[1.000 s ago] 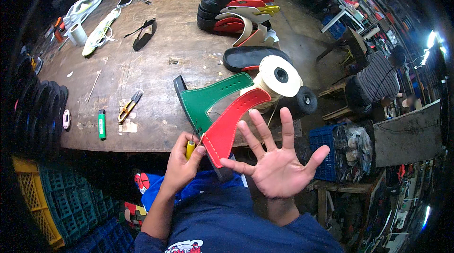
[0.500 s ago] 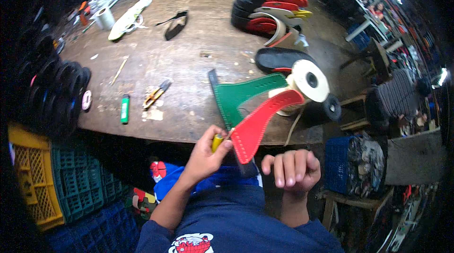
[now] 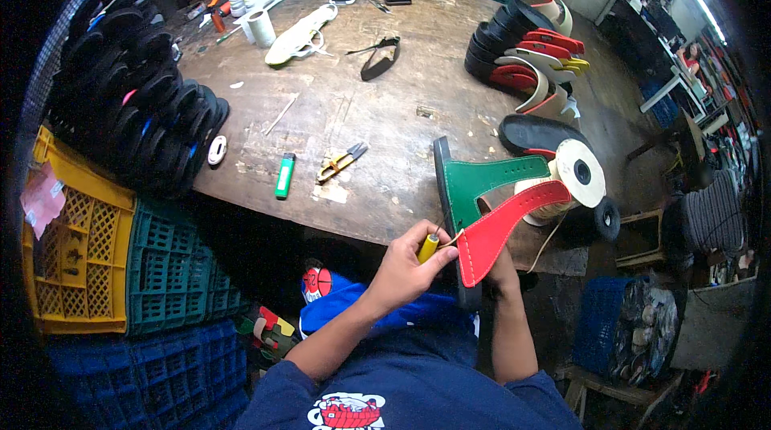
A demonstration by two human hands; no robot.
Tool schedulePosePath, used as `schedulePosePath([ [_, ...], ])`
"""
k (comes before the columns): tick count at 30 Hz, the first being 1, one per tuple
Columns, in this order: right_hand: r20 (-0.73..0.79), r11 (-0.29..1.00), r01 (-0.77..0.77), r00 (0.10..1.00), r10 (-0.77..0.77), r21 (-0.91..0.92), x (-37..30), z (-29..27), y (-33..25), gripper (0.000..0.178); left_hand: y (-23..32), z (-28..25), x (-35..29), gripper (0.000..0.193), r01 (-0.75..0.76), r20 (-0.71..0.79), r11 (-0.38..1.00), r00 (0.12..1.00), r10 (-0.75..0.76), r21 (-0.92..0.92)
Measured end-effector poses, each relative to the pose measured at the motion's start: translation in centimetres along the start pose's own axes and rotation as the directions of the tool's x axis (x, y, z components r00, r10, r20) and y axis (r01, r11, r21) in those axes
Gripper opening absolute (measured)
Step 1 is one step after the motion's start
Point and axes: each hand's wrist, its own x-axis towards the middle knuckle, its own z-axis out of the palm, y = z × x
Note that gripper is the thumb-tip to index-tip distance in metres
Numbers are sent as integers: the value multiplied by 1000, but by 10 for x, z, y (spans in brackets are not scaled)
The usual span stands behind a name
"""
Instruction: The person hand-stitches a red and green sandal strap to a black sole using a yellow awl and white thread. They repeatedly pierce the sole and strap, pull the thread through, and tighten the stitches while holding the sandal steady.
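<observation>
My left hand (image 3: 404, 268) is closed around a yellow-handled tool (image 3: 430, 248) that looks like an awl, with a thin tip just visible. A pale cord (image 3: 452, 242) runs from these fingers to the lower edge of a red strap (image 3: 506, 225). White stitching lines this strap and the green strap (image 3: 490, 183) beyond it. Both straps stand out from a black sandal sole (image 3: 442, 181), seen edge-on and upright at the table's front edge. My right hand (image 3: 504, 273) reaches behind the red strap, its fingers hidden.
Beside the straps stand a cord spool (image 3: 580, 173) and a black sole (image 3: 542, 134). Snips (image 3: 343, 163), a green lighter (image 3: 284, 176) and a black strap (image 3: 381, 59) lie on the wooden table (image 3: 385, 121). Black soles (image 3: 136, 109) pile up left, above plastic crates (image 3: 173, 269).
My right hand, earlier raised apart from the sandal, is now behind the red strap. My left hand still grips the yellow-handled tool. The whole view has shifted, with table things appearing further right.
</observation>
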Motion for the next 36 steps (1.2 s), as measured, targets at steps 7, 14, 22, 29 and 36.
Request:
schedulePosePath([
  [7,-175,900,367,927,-332,234,17,13,13,32,-2,-3,-9,14,153,32,973,988,-150,-175],
  [14,-173,798,148,983,-56,584,8,5,16,30,-2,10,-3,15,171,68,969,985,-161,-179],
  [22,-194,769,187,977,-84,611,23,29,11,44,22,-27,-40,11,323,191,945,932,-310,-44],
  [29,-293,838,119,955,51,533,-14,42,-4,53,35,-19,-30,11,-348,35,919,937,347,188],
  [36,-443,858,328,886,-135,394,-27,64,-10,26,26,4,-24,13,-205,-32,976,978,207,71],
])
